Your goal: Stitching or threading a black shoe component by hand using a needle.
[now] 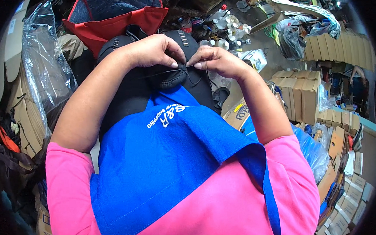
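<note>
Over my lap, both hands meet at a small black rounded piece [173, 81] with a thick stitched edge, which looks like part of a shoe. My left hand [161, 51] pinches a thin black cord [165, 72] between thumb and fingertips. Close beside it, my right hand [214, 60] also pinches the cord, thumb against forefinger. The cord bunches dark between the two hands, and loose ends trail to either side. Whether it is knotted there I cannot tell. A blue apron [156, 161] covers my front and reaches up to the black piece.
A red bag with silvery lining [119, 23] stands open beyond my knees. Plastic bottles [230, 28] cluster on the floor at far right. Cardboard boxes [295, 97] are stacked on the right. Clear plastic wrap [45, 69] hangs against cardboard on the left.
</note>
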Tool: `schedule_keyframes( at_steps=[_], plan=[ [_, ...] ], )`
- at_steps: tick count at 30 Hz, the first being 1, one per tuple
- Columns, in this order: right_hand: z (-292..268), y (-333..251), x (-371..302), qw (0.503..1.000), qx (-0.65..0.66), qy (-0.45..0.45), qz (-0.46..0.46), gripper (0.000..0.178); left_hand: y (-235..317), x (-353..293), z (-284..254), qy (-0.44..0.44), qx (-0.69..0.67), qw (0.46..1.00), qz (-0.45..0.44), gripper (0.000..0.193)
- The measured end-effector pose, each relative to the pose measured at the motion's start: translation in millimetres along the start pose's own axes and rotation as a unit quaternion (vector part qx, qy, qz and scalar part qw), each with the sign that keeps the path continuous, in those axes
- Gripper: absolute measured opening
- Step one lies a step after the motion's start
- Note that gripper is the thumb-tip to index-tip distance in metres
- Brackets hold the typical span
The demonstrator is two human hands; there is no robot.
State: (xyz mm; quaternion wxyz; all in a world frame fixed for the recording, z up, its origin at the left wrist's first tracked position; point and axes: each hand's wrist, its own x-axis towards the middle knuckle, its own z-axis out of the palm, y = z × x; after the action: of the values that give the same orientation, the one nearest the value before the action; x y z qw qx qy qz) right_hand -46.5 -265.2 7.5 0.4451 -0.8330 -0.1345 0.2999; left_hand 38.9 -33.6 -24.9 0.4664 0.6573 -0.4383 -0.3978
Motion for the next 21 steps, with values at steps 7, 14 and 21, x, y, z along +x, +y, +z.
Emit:
schedule_keyframes(
  at_steps=[7,14,21],
  plan=[
    [-5.3,11.5,5.3,0.998,0.044,-0.045,-0.008,0.022,3.4,2.1,2.8,0.014,0.024,1.0,-0.015,0.025],
    [35.9,-7.5,4.0,0.99,0.081,0.111,0.022,0.018,5.2,-9.1,15.8,0.117,0.104,0.987,-0.025,0.02],
    [44.1,-16.0,-22.3,0.964,-0.182,0.185,-0.053,0.03,27.9,-69.8,33.9,0.283,0.139,0.949,-0.013,0.044]
  ],
)
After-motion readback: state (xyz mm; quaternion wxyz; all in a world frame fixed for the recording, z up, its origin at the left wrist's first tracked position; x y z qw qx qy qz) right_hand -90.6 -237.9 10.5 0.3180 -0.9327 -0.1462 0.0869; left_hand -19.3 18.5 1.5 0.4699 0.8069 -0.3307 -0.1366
